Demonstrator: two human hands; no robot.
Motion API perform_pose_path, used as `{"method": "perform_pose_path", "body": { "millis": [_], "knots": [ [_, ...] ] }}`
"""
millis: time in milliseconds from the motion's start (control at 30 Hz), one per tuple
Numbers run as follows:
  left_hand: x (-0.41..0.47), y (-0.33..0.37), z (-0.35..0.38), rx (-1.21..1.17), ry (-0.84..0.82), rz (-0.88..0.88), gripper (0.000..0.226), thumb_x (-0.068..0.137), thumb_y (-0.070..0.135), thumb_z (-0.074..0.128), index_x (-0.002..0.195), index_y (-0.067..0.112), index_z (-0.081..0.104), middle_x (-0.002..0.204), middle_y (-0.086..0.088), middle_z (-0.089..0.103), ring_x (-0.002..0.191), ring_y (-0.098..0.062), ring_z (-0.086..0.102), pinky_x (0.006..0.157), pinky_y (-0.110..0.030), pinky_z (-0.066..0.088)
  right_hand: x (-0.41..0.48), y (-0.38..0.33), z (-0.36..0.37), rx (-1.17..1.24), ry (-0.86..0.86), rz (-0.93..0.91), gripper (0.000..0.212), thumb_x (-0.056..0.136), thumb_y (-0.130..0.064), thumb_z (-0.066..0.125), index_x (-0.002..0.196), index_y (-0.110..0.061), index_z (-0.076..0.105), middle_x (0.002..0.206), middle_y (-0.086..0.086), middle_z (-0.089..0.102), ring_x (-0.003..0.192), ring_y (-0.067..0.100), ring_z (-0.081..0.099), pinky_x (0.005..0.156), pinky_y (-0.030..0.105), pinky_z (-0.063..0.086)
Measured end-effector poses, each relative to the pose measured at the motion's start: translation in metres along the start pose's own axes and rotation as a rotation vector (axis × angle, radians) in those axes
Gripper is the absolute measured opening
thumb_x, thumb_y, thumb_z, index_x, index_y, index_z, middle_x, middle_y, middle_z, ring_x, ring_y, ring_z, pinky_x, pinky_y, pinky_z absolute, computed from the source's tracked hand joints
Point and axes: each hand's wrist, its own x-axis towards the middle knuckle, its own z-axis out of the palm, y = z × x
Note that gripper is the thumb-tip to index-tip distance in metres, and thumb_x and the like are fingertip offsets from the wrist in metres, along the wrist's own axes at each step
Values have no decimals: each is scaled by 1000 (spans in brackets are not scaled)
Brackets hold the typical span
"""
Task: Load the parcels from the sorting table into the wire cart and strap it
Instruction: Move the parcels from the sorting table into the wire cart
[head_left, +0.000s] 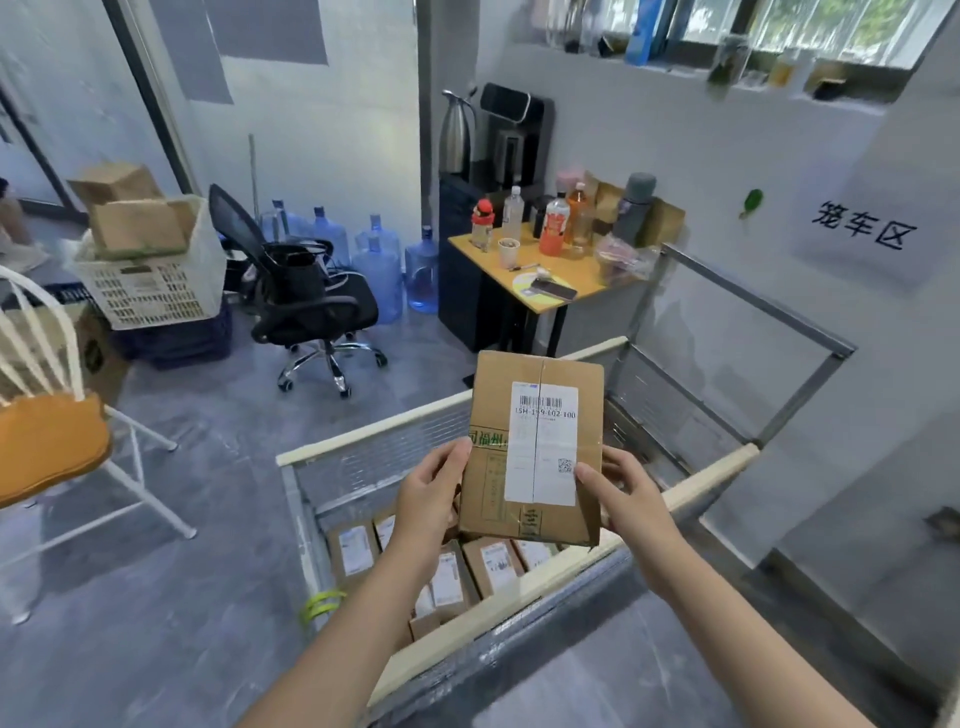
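Grips cardboard parcel (535, 447) at centre frame with both hands: left hand (431, 493) curled round its left edge, right hand (623, 499) round its right edge, thumbs on front face. Holds it upright, label toward camera, above wire cart (374, 431) at lower centre. Shows several labelled parcels (493, 566) lying flat on cart floor.

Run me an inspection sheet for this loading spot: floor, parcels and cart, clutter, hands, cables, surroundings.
Surface: grey floor, scuffed with pale streaks.
Job's things: labelled cardboard parcel held over the wire cart; more parcels lie on its bottom; yellow-green band at its near left corner.
Clutter: yellow desk crowded with bottles and a cup.
Hands: left hand grips the parcel's left edge, right hand its right edge.
Cables: possible cords on the office chair, too blurred to tell.
Surroundings: water jugs, white crate of boxes, white chair with orange cushion, wall sign.
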Motion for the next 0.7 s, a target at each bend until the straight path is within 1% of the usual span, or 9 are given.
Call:
{"method": "perform_pose_path", "body": {
  "millis": [33,67,167,233,300,433,567,600,700],
  "knots": [
    [7,0,-1,2,-1,-4,20,94,43,60,103,31,72,97,13,74,91,-3,65,59,-11,48,6,-1,3,5,-8,11,27,93,-29,65,118,-31,56,118,-5,61,104,11,62,78,35,57],
    [13,0,-1,0,-1,-9,22,94,45,60,105,30,73,99,13,74,94,-5,66,61,-12,49,13,-1,4,6,-23,21,26,93,-29,66,117,-31,57,118,-3,61,105,12,62,80,36,57],
    [31,0,0,12,1,-20,24,91,48,62,107,33,73,103,15,74,104,-7,66,76,-21,47,38,-9,2,-22,-70,26,29,93,-30,65,121,-29,57,120,-2,62,107,14,62,75,32,54],
    [42,3,3,21,12,-5,22,92,46,62,106,32,73,103,16,74,104,-4,65,78,-20,46,57,-15,0,-42,-101,16,33,93,-31,65,125,-27,56,121,-2,61,106,14,62,72,28,52],
    [53,7,7,29,22,18,20,94,42,62,105,31,73,101,16,75,101,-1,66,78,-18,47,76,-18,-1,-38,-131,9,36,93,-31,65,127,-26,55,121,-2,61,107,15,62,73,30,53],
    [75,14,33,14,63,35,22,94,38,63,110,26,72,104,11,75,102,-6,68,90,-26,53,115,-24,-15,-46,-163,-10,39,93,-32,65,130,-26,55,121,-4,62,106,15,62,71,28,52],
    [94,19,85,-13,75,54,22,95,36,61,111,25,71,105,11,75,99,-3,68,77,-17,50,162,-36,-56,-82,-196,-48,38,92,-35,67,127,-27,57,122,-4,63,105,14,64,72,27,51],
    [99,20,102,-20,77,55,23,95,36,61,112,24,71,106,10,75,100,-4,68,78,-17,50,174,-39,-71,-88,-202,-57,37,92,-33,66,127,-26,57,121,-4,63,105,14,64,73,25,51],
    [117,20,155,-27,76,42,25,95,34,61,115,22,70,109,7,75,103,-8,68,82,-21,52,213,-45,-115,-87,-212,-64,35,93,-30,66,126,-24,57,119,-4,62,101,13,64,65,20,49]
  ]
}}
